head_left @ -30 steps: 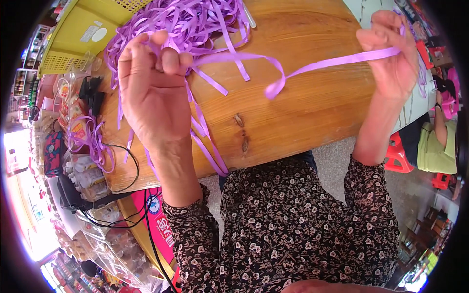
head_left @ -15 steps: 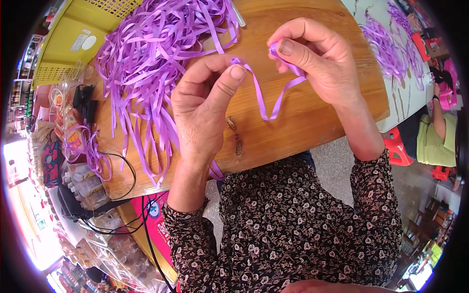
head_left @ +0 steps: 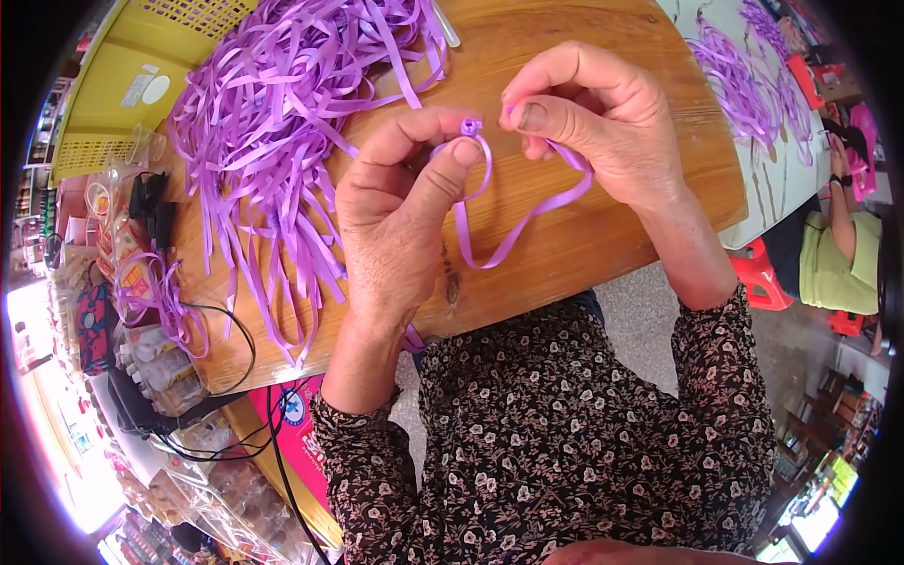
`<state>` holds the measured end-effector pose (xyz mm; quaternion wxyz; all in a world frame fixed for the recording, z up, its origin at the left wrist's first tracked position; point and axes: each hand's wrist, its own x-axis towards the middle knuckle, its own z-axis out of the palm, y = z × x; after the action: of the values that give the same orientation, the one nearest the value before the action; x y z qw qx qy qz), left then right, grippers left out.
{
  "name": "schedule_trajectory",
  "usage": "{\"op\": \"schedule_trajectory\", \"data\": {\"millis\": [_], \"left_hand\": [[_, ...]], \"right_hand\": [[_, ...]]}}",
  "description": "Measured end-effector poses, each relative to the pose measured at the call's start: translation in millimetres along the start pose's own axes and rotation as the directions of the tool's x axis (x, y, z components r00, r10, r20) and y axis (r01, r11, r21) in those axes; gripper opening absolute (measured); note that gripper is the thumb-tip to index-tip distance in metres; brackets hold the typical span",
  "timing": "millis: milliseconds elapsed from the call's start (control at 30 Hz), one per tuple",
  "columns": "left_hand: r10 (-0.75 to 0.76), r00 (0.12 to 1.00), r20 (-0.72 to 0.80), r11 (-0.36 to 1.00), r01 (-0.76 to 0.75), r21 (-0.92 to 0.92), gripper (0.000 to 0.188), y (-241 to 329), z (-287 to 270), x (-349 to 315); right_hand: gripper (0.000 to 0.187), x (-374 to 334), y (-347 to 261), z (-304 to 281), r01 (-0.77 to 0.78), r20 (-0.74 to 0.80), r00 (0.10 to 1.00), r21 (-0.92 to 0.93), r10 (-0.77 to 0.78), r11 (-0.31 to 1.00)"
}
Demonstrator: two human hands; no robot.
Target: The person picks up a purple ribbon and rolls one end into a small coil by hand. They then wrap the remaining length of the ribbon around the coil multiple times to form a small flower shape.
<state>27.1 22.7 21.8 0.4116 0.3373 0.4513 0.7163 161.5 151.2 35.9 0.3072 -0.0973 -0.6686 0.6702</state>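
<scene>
Above the wooden table, my left hand [head_left: 400,202] pinches a purple ribbon [head_left: 513,240] between thumb and forefinger. A small knotted or folded bit of it pokes up past the fingertips. From there the ribbon hangs in a loose loop and rises to my right hand [head_left: 598,122]. That hand is closed too, thumb against forefinger, on the ribbon's other part; its tip is mostly hidden by the fingers. A large heap of purple ribbons [head_left: 273,122] lies behind and left of my left hand, its strands trailing toward the table's near edge.
A yellow-green plastic basket [head_left: 113,89] stands at the far left of the wooden table [head_left: 603,235]. More purple ribbons [head_left: 744,85] lie on a white table at right, where a person in a green top [head_left: 838,259] sits. Black cables [head_left: 250,339] hang off the left edge.
My right hand has moved slightly left, closer to my left hand. The knotted bit now stands higher above my left fingertips, and the ribbon's loop hangs lower and wider.
</scene>
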Motion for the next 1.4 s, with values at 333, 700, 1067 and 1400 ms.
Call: {"op": "schedule_trajectory", "data": {"millis": [333, 700, 1067, 1400], "left_hand": [[0.016, 0.998, -0.066, 0.999, -0.014, 0.029, 0.019, -3.8, -2.3, 0.8], [0.485, 0.866, 0.121, 0.7, -0.467, 0.54, 0.02, -11.6, -4.1, 3.9], [0.285, 0.958, -0.002, 0.917, -0.272, 0.292, 0.018, -13.0, -3.7, 4.2], [0.17, 0.984, -0.056, 0.98, -0.163, 0.118, 0.016, -16.3, -5.5, 4.1]], "right_hand": [[0.021, -4.0, 8.1, 11.1, 0.118, -0.079, 0.989, -0.123, -0.128, 0.985], [0.018, -2.1, 7.6, 9.9, 0.347, 0.108, 0.936, -0.438, -0.335, 0.829], [0.022, -2.4, 5.0, 11.9, 0.359, 0.109, 0.93, -0.479, -0.352, 0.801], [0.028, 0.7, 5.7, 12.0, 0.418, 0.177, 0.903, -0.57, -0.391, 0.707]]}}
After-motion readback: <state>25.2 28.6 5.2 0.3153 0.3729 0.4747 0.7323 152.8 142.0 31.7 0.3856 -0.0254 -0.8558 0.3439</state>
